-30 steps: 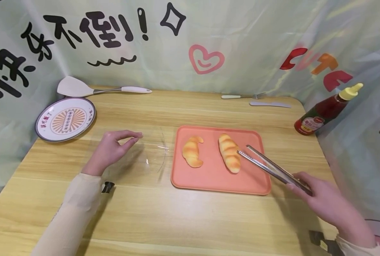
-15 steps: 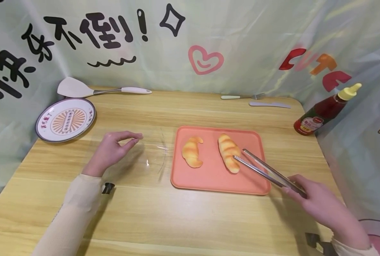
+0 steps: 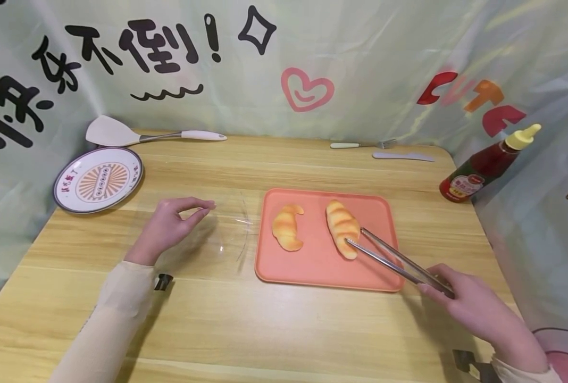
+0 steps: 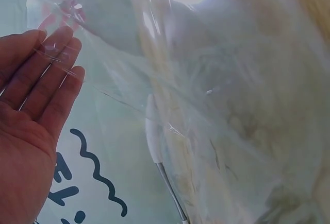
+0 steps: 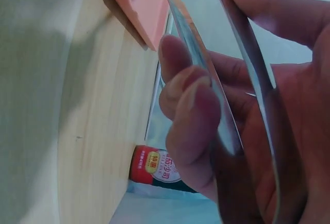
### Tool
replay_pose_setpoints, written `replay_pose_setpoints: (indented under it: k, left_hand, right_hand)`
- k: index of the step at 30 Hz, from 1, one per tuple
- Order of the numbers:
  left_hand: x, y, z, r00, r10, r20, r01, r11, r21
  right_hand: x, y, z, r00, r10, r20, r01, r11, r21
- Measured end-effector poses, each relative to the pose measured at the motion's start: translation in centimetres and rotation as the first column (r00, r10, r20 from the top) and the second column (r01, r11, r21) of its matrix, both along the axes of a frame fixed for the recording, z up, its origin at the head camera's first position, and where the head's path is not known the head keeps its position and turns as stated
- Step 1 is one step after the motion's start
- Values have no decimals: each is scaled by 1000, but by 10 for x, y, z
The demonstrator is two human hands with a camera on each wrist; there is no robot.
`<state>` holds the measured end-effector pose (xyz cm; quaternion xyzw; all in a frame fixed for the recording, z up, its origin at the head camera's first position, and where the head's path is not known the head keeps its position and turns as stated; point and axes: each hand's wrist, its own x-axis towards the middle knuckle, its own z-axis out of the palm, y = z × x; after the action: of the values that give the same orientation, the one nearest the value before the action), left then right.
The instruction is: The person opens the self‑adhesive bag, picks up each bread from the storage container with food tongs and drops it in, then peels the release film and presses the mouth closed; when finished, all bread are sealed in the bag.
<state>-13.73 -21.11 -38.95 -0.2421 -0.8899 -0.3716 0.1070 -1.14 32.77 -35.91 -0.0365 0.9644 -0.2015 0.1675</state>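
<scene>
Grips numbered two: left grip (image 3: 173, 226), right grip (image 3: 473, 303). Right grip held one pair of tongs (image 3: 389, 264). Left of it lay two rolls, crescent roll (image 3: 285, 229) and long roll (image 3: 341, 227), on one tray (image 3: 308, 268). At left grip was one clear plastic sheet (image 4: 247, 100). Beyond left grip lay one plate (image 3: 99, 175), one spatula (image 3: 198, 135); beyond right grip, one fork (image 3: 345, 145), one knife (image 3: 401, 156), one bottle (image 3: 485, 167). Desk (image 3: 284, 330): one.

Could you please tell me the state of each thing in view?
Left hand: pinching the clear plastic.
Clear plastic: held at an edge.
Right hand: gripping the tongs.
Tongs: arms apart, tips at the long bread.
Long bread: whole, on the tray.
Croissant: whole, on the tray.
Tray: lying flat.
Bottle: upright, capped.
Plate: face up.
Spatula: lying down.
Fork: lying down.
Knife: lying down.
</scene>
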Motion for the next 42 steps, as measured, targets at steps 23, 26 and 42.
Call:
replay_pose_setpoints:
  k: [23, 26, 42]
  left_hand:
    - [0, -1, -1, 1000, -8, -22, 8, 1000, 13]
    - [0, -1, -1, 1000, -7, -24, 7, 1000, 12]
    - [0, 0, -1, 1000, -2, -11, 2, 1000, 19]
  right_hand:
    - [-3, 4, -4, 990, 58, -128, -52, 998, 47]
    - [-5, 7, -5, 988, 66, -141, -59, 997, 54]
    - [-15, 18, -6, 952, 111, -285, -100, 994, 52]
